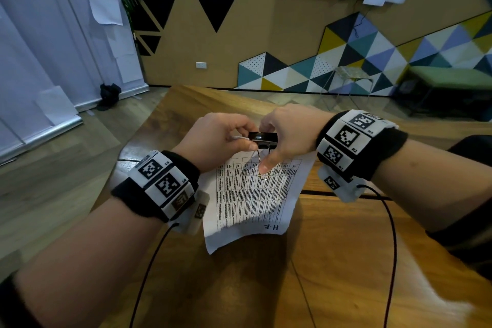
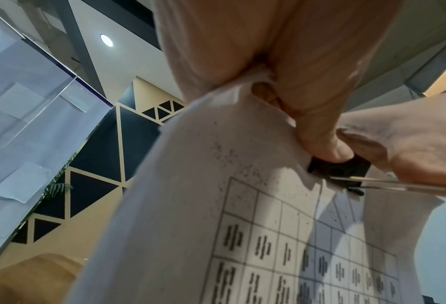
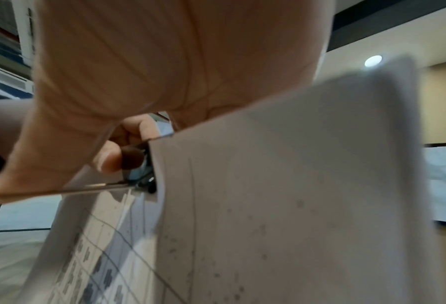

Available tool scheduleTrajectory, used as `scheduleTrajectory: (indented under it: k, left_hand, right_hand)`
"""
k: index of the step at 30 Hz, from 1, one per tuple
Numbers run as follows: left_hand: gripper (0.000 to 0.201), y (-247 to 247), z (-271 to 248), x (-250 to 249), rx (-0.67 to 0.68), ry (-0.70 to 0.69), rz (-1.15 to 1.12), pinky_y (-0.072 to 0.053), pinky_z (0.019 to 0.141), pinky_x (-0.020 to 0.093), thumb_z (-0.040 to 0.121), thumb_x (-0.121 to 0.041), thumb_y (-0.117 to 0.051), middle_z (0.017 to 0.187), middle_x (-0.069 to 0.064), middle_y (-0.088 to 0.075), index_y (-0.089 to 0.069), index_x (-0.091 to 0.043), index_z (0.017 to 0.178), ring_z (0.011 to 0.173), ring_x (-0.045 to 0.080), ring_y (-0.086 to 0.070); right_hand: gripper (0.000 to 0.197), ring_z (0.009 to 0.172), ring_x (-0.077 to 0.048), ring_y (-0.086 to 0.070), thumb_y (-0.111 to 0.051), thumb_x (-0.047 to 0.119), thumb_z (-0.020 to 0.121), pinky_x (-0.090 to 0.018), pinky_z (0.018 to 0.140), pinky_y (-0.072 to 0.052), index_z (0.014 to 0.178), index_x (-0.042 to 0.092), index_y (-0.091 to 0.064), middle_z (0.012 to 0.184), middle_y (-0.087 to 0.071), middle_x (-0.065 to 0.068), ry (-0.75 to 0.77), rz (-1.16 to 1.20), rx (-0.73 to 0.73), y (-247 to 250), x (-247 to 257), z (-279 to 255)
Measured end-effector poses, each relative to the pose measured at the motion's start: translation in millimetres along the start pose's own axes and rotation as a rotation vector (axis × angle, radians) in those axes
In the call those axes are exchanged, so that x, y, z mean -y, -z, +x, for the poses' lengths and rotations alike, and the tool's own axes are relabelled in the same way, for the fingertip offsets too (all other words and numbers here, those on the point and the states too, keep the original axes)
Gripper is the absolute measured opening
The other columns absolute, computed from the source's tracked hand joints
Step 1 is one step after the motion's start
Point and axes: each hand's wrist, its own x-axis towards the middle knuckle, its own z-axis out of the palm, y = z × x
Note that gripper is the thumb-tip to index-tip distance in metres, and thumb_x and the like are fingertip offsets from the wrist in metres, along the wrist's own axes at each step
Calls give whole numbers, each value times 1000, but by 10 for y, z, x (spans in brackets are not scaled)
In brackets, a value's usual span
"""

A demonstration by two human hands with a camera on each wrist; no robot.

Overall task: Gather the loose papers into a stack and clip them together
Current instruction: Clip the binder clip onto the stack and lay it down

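Observation:
A stack of printed papers with a table grid lies tilted over the wooden table, its top edge lifted. A black binder clip sits on that top edge. My left hand pinches the papers just left of the clip, thumb on top. My right hand grips the clip, and its thumb presses the clip's wire handle down toward the page. In the right wrist view the clip is partly hidden behind the papers.
Thin cables run from both wrist bands across the table toward me. The table's left edge drops to a wood floor. A green bench and a wire stool stand by the patterned far wall.

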Motion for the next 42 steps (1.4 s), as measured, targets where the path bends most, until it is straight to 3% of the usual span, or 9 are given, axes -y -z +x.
scheduleTrajectory:
  k: [6,16,20,25,31,34,36,39,42]
  left_hand:
    - [26,-11,-3,-33,10,5,-20,-53,81,43,76,-39,-66,89,-6,-74,-73,-28,98,86,15,-67]
    - [23,-53,-29,-35,-16,16,-13,-55,81,46,77,-34,-72,88,-10,-70,-69,-33,99,86,15,-66]
    - [21,-8,-32,-38,23,24,-8,-55,82,46,80,-31,-72,86,-16,-66,-69,-32,101,87,13,-65]
    - [21,157,-29,22,42,102,-44,-54,88,44,81,-32,-71,94,-9,-71,-70,-30,102,93,12,-66]
    - [11,403,-5,164,138,163,-6,-55,88,38,85,-21,-69,93,-4,-74,-73,-19,95,92,12,-68]
    - [12,345,-45,365,122,310,-168,-56,78,29,84,-18,-71,89,1,-73,-72,-12,94,81,14,-68]
    - [11,132,-117,634,85,481,-293,-54,70,28,84,-16,-71,84,3,-70,-70,-11,94,75,18,-65]
    - [4,-324,-281,1229,133,753,-360,-52,64,25,86,-18,-68,85,6,-69,-68,-16,89,75,21,-64]
    - [6,-762,-391,1744,123,923,-435,-51,93,43,81,-25,-71,111,15,-68,-66,-24,84,101,31,-64]
  right_hand:
    - [54,54,-13,-52,-71,68,62,-26,49,-42,81,18,-61,61,-56,6,-12,-86,16,-151,27,37]
    - [29,55,-9,-53,-71,39,80,-24,50,-37,65,27,-49,62,-57,7,-58,146,40,-205,-10,96]
    - [23,59,-12,-55,-74,29,78,-27,56,-42,66,23,-55,64,-60,6,-48,300,124,-181,-63,73]
    - [16,93,-19,-68,-66,33,85,-42,92,-51,95,21,-70,96,-74,1,-73,383,190,-141,-312,-24]
    - [12,88,-26,-73,-69,28,85,-45,88,-55,87,17,-73,89,-78,-5,-136,697,208,-292,-575,-55]
    - [9,79,-28,-72,-67,16,87,-40,75,-56,80,15,-73,83,-77,-11,-158,996,194,-521,-586,-4]
    - [19,63,-18,-70,-59,7,91,-31,60,-57,75,13,-67,67,-74,-3,-290,1194,151,-788,-527,90]
    - [13,56,-16,-62,-57,10,93,-26,51,-51,81,14,-58,66,-66,-4,-468,1182,116,-1359,-344,294]
    - [16,72,-21,-58,-51,14,91,-24,59,-49,78,24,-53,84,-60,-6,-592,1082,64,-1907,-156,572]
